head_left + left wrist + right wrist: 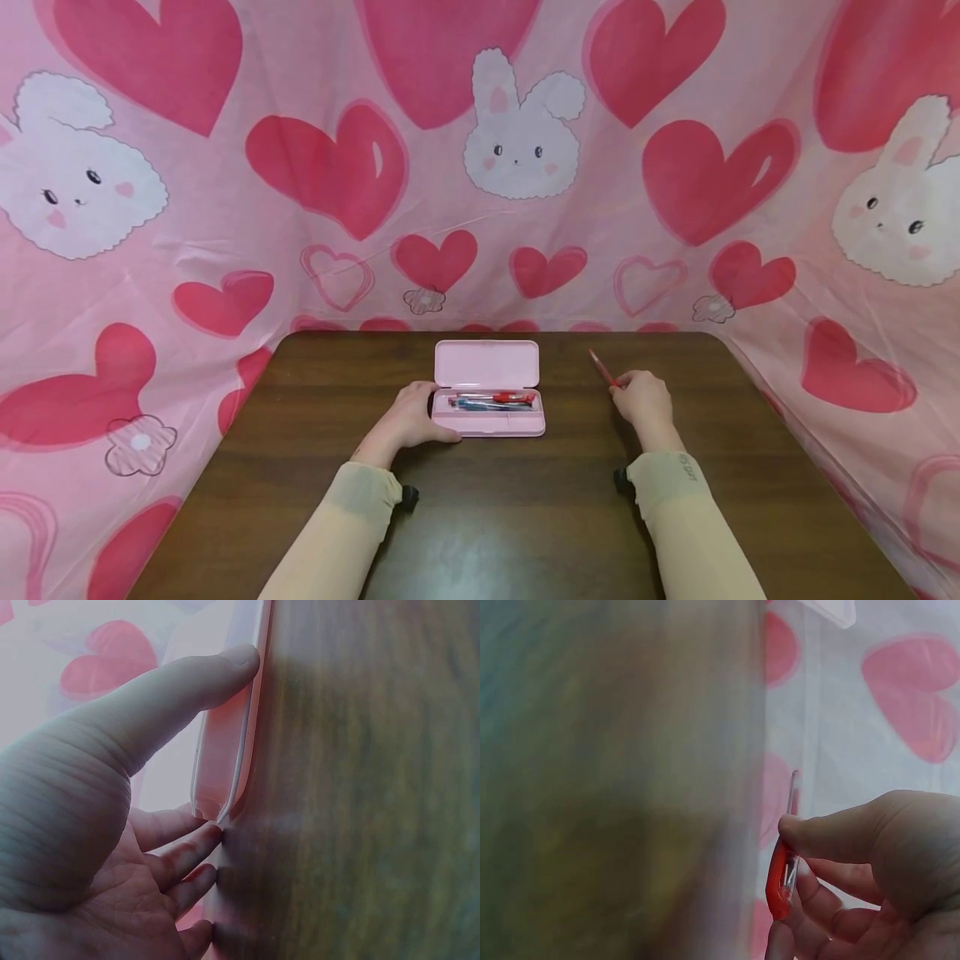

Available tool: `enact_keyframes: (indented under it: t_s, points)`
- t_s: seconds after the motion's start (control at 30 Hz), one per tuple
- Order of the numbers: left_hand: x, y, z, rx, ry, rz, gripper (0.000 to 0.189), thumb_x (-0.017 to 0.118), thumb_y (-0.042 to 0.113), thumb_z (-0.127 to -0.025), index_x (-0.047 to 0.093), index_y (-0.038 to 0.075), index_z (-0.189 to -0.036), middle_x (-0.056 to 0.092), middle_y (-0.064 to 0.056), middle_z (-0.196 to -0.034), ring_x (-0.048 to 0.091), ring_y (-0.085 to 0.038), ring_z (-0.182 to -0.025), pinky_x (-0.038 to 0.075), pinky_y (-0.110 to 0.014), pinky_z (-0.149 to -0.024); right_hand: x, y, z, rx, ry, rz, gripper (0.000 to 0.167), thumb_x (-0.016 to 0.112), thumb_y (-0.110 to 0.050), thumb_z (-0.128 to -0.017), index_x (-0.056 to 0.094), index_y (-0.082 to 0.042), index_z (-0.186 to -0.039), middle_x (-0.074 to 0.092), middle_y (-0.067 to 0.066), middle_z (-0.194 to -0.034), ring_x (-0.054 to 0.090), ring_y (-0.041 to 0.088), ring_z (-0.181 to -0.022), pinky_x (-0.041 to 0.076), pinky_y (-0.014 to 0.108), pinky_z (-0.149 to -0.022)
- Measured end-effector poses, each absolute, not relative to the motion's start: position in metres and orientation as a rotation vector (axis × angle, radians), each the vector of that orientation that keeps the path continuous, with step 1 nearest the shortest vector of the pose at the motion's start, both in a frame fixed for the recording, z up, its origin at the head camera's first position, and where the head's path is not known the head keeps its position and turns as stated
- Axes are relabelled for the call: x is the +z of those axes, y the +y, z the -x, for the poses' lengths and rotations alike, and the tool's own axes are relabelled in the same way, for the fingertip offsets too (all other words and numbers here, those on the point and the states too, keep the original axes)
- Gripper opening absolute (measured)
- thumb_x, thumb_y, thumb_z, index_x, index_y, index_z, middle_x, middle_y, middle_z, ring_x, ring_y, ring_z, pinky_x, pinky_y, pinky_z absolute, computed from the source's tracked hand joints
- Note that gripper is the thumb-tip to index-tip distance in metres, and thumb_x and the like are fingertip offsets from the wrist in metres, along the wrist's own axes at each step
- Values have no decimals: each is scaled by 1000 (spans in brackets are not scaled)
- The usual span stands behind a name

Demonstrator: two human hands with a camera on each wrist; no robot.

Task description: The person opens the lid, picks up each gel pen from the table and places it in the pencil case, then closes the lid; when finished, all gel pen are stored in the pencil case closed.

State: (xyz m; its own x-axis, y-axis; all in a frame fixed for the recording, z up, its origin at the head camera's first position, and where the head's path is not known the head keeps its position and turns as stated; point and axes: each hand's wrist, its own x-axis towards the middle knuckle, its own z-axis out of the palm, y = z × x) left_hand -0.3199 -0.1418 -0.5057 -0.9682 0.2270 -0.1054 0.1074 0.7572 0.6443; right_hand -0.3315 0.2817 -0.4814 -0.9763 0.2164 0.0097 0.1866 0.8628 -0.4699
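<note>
A pink pencil case (489,423) lies on the table with its lid (487,364) raised at the back. In its rear compartment are several pens (495,402), some with blue and some with red parts. My left hand (411,417) holds the case's left end, the thumb (225,671) on the front edge and the other fingers around the end, as the left wrist view shows. To the right of the case, my right hand (645,402) pinches a red pen (781,877) with a clear barrel between thumb and fingers. The pen points away to the back left, apart from the case.
A dark brown wooden table (517,517) lies under both hands. Behind it and at both sides hangs a pink cloth (495,225) printed with hearts and rabbits. The table's far edge runs just behind the pencil case.
</note>
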Motion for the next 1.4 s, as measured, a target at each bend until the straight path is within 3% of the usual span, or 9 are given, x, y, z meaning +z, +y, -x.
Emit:
enact_keyframes:
  t_s: [0.23,0.43,0.83,1.17,1.4]
  points:
    - [-506,-141,321,996,2775,-261,108,101,47,-71,51,5,-157,51,-18,-162,43,-38,-151,43,-62,-128,-462,259,333,761,-2888,154,23,73,-23,-104,82,-5,-115,82,17,-109,75,41,-103,58,58,-88]
    - [-504,-143,322,985,2776,-250,107,101,46,-72,51,6,-157,52,-17,-161,44,-38,-150,44,-63,-127,-448,220,337,752,-2871,-8,18,75,-21,-103,83,-10,-116,81,16,-114,73,39,-104,58,59,-96]
    - [-503,-142,320,993,2781,-268,108,101,47,-72,51,4,-157,52,-18,-162,44,-38,-151,43,-60,-128,-461,143,333,606,-2953,-414,15,83,-18,-98,86,-15,-112,74,9,-109,67,28,-98,62,52,-101]
    - [-505,-142,323,989,2791,-281,106,102,48,-71,53,4,-155,54,-19,-159,45,-38,-150,43,-60,-128,-469,122,331,548,-2966,-579,9,86,-17,-96,87,-16,-105,75,5,-100,69,24,-92,62,46,-97]
    - [-505,-142,323,984,2787,-274,107,101,48,-71,52,4,-156,53,-19,-160,44,-39,-151,42,-60,-129,-471,120,332,549,-3005,-575,11,85,-17,-97,88,-16,-108,75,5,-102,68,23,-93,62,45,-100]
